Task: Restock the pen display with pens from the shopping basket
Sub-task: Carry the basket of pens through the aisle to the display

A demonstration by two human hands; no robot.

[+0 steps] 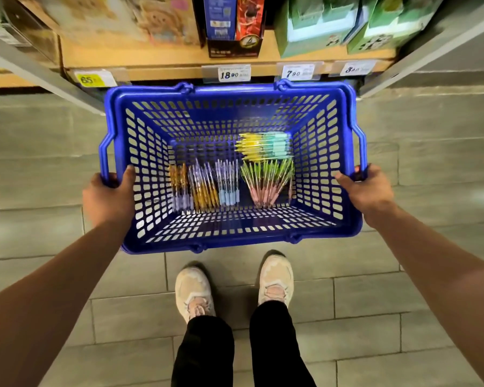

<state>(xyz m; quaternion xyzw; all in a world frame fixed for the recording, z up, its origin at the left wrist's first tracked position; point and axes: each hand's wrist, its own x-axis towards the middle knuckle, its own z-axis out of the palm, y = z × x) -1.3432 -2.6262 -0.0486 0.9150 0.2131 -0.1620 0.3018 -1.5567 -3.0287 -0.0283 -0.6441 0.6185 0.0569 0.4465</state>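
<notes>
Both hands on the blue shopping basket [235,236]: the left hand [106,196] grips its left rim, thumb hooked inside, and the right hand [366,191] is curled round the right rim. The pens [229,177] lie in bundles on the basket floor, between the hands, touching neither. The price-tagged shelf [157,61] is just beyond.

Grey tiles cover the floor [375,297], below the left hand [106,196] and the right hand [369,191]. Past both hands stands a wooden shelf [162,58] with white price tags [234,73] on its edge. Green boxes [313,26] sit beyond the right hand. Beyond the left hand are blurry flat packs [118,18], maybe with cartoon pictures. The light on the shelf is warm.
</notes>
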